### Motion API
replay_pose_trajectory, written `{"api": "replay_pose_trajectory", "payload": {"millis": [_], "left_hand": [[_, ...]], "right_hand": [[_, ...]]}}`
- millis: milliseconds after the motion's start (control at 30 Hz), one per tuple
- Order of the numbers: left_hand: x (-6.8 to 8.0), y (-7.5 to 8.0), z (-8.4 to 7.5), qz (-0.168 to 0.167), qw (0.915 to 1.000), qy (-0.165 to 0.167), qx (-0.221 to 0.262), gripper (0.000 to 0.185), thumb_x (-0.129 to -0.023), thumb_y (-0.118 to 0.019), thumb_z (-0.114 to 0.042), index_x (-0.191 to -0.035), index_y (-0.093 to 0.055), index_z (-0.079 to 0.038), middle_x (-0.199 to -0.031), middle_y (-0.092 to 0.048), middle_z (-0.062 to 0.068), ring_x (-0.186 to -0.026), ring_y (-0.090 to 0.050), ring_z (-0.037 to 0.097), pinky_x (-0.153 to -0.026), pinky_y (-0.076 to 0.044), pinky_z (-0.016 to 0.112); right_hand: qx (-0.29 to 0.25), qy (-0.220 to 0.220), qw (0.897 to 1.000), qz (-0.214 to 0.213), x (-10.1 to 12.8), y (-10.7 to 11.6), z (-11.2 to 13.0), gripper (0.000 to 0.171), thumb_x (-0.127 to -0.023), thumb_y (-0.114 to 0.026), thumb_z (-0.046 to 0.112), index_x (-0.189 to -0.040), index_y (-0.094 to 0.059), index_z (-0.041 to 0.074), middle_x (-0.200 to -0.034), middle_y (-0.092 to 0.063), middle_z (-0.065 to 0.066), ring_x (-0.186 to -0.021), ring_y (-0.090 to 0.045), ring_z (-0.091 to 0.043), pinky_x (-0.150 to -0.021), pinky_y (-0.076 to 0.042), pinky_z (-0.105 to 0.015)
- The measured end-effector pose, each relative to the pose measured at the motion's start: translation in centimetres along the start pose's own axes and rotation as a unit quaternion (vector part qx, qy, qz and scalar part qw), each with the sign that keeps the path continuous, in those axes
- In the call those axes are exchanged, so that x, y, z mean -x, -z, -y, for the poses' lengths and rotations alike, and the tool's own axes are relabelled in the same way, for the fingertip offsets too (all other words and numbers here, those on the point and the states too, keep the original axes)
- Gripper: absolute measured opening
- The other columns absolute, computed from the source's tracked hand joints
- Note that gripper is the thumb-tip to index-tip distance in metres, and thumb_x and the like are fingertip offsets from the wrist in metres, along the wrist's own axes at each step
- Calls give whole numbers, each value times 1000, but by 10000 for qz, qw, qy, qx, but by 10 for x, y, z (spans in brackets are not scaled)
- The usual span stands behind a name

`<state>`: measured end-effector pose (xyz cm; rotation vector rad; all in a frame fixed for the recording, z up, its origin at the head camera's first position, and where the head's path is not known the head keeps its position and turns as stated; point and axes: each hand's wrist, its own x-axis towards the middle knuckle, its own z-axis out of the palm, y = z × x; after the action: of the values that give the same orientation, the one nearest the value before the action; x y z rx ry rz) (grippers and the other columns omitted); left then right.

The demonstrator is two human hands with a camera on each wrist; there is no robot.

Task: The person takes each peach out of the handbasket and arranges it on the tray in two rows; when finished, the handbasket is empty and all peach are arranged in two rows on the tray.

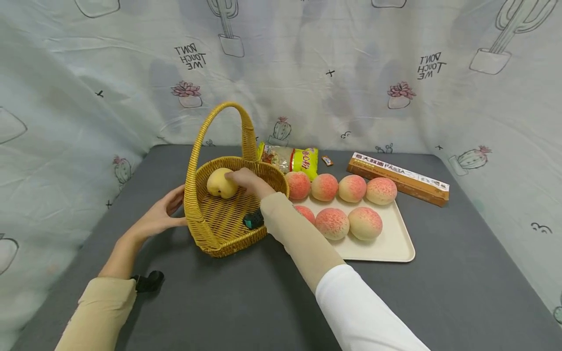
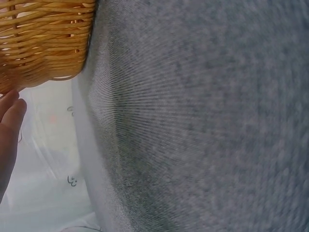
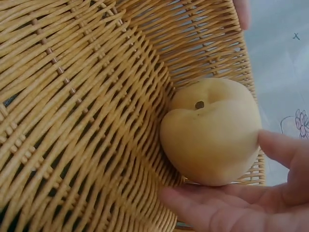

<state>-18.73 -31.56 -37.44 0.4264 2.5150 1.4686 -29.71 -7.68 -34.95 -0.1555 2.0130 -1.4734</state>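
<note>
A yellow wicker basket (image 1: 228, 207) with a tall arched handle stands left of the middle of the table. Inside it, against the far left wall, lies a pale yellow peach (image 3: 212, 135) with a small dark hole. My right hand (image 1: 249, 179) reaches in and holds this peach, thumb on one side and fingers beneath in the right wrist view. The left hand (image 1: 160, 214) rests against the basket's outer left side, fingers extended and thumb apart. Only some left fingertips (image 2: 14, 116) show in the left wrist view, by the woven wall.
Right of the basket, a cream tray (image 1: 395, 234) carries several pink-flecked peaches (image 1: 332, 224) in two rows. Behind stand a yellow pasta bag (image 1: 303, 161), a small packet (image 1: 327, 160) and a long pasta box (image 1: 399, 178). A printed curtain (image 1: 307, 73) hangs behind the grey table.
</note>
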Motion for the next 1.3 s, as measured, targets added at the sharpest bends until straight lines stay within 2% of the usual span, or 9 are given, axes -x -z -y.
{"api": "replay_pose_trajectory", "payload": {"millis": [133,200,267,333,533,900,1067,1200,1300], "left_hand": [[1,-1,0,-16,10000,-37,60,95,-88,-70,-4,-156,-4,-2,-158,-10,27,-142,-11,47,-115,-16,62],[2,-1,1,-43,10000,-11,22,94,-89,-70,-5,-156,-5,-2,-158,-10,26,-143,-11,46,-120,-19,46],[1,-2,1,-35,10000,-23,32,94,-89,-70,-5,-156,-5,-2,-159,-10,26,-143,-11,46,-120,-19,45],[1,-1,1,-27,10000,-12,16,93,-89,-70,-6,-156,-5,-2,-159,-10,25,-143,-12,45,-120,-22,34],[0,0,0,-1,10000,-5,96,95,-88,-70,-4,-156,-5,-2,-158,-10,26,-143,-11,46,-115,-16,62],[0,-3,1,-22,10000,-1,77,94,-88,-70,-5,-156,-6,0,-158,-12,27,-143,-12,46,-114,-16,63],[0,-3,1,27,9999,33,115,94,-88,-70,-5,-156,-4,-1,-158,-10,26,-143,-11,46,-114,-16,63],[0,-2,0,43,9999,69,110,95,-89,-70,-6,-156,-4,-3,-159,-8,25,-143,-10,46,-114,-17,63],[2,-2,0,11,9999,80,116,95,-89,-70,-5,-156,-3,-3,-159,-8,25,-143,-10,46,-114,-17,64]], "right_hand": [[-90,29,9997,241,2,-2,0,64,-101,-52,26,-151,-25,-3,-154,-27,-19,-140,-32,-35,-109,-38,-55],[-161,4,9993,328,3,-5,1,71,-100,-56,25,-153,-17,-1,-156,-22,-18,-141,-29,-34,-110,-37,-55],[-265,16,9991,321,4,-8,2,79,-98,-59,23,-155,-10,0,-158,-15,-18,-142,-27,-34,-111,-36,-54],[-352,51,9992,173,4,-14,3,81,-96,-63,21,-154,-11,-1,-157,-17,-18,-141,-29,-33,-110,-38,-53],[-198,96,9989,-409,2,-29,6,74,-89,-73,19,-147,-33,-4,-140,-42,-19,-124,-49,-32,-100,-50,-44],[-485,36,9987,-182,1,-33,8,84,-87,-75,12,-151,-23,-3,-142,-38,-20,-120,-50,-34,-97,-51,-45],[358,264,9968,-665,3,-36,10,73,-83,-79,17,-142,-40,-4,-132,-44,-20,-107,-54,-30,-87,-54,-38],[1401,345,9803,-1347,4,-38,15,60,-77,-84,31,-121,-58,1,-109,-57,-13,-93,-57,-25,-75,-55,-33],[1819,441,9682,-1658,6,-36,20,58,-71,-87,38,-111,-62,4,-98,-59,-8,-85,-57,-22,-67,-54,-29]]}}
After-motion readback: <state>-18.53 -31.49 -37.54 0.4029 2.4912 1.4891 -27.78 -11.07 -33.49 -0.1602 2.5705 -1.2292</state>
